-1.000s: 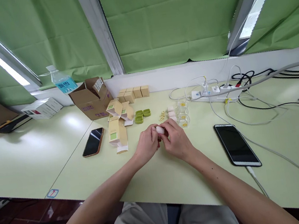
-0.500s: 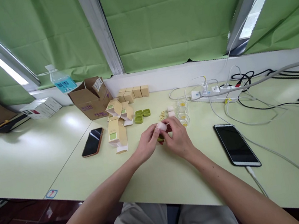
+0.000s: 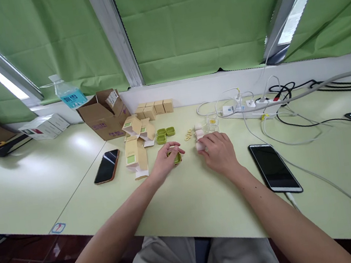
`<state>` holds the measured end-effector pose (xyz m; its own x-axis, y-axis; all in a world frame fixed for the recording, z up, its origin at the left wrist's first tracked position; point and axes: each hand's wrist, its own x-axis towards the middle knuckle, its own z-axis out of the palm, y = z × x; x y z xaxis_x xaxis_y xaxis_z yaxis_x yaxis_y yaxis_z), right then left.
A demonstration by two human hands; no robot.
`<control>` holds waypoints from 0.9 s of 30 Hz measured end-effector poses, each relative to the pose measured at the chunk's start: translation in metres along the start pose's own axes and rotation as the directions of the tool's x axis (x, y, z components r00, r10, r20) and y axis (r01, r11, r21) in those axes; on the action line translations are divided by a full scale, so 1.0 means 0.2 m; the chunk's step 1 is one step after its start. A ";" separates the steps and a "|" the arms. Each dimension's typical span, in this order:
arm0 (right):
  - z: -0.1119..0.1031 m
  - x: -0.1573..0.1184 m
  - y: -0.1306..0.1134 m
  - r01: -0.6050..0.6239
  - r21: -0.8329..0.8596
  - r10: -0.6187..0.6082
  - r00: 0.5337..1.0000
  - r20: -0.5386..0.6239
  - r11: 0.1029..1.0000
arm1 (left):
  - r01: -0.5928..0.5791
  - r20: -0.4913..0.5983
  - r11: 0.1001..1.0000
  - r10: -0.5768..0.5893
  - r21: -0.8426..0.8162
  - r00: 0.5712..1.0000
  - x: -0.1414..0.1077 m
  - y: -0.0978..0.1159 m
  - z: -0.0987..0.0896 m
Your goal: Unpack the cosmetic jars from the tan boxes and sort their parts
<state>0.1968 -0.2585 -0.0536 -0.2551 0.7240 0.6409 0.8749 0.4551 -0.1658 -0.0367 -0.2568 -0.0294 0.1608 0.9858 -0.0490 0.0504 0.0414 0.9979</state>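
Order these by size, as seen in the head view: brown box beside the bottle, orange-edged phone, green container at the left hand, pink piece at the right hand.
1. Brown box
2. Orange-edged phone
Smallest, unranked: green container, pink piece; left hand and right hand partly cover them.

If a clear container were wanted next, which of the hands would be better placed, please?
Probably the right hand: it is close to the clear containers, though it is touching a pink piece. The left hand is farther off, at a green box.
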 end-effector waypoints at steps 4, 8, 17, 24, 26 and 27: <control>0.03 -0.01 0.01 0.017 -0.059 -0.015 0.999 0.032 0.998 | 0.003 -0.011 0.999 -0.003 -0.034 1.000 0.00 -0.01 0.00; 0.03 -0.01 0.02 0.001 -0.093 0.003 0.999 0.037 0.996 | 0.012 -0.021 0.998 -0.013 -0.057 1.000 0.00 -0.01 0.00; 0.01 -0.01 0.02 -0.043 -0.129 0.049 0.998 0.045 0.991 | 0.013 -0.001 0.992 -0.014 -0.127 1.000 0.01 -0.02 0.00; -0.03 0.00 0.01 -0.053 -0.083 0.050 0.998 -0.039 0.995 | 0.033 0.009 0.975 -0.031 -0.218 0.999 -0.02 0.02 0.01; -0.04 0.00 -0.02 0.005 0.003 -0.004 0.997 -0.081 1.000 | 0.040 0.016 0.967 -0.037 -0.253 0.999 -0.02 0.02 0.02; -0.05 0.00 -0.05 0.050 0.053 -0.044 0.994 -0.102 0.997 | 0.041 0.018 0.962 -0.037 -0.270 0.999 -0.03 0.02 0.03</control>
<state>0.1922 -0.2683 -0.0448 -0.2505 0.6466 0.7205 0.8378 0.5177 -0.1733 -0.0323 -0.2627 -0.0252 0.1766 0.9805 -0.0867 -0.2113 0.1238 0.9695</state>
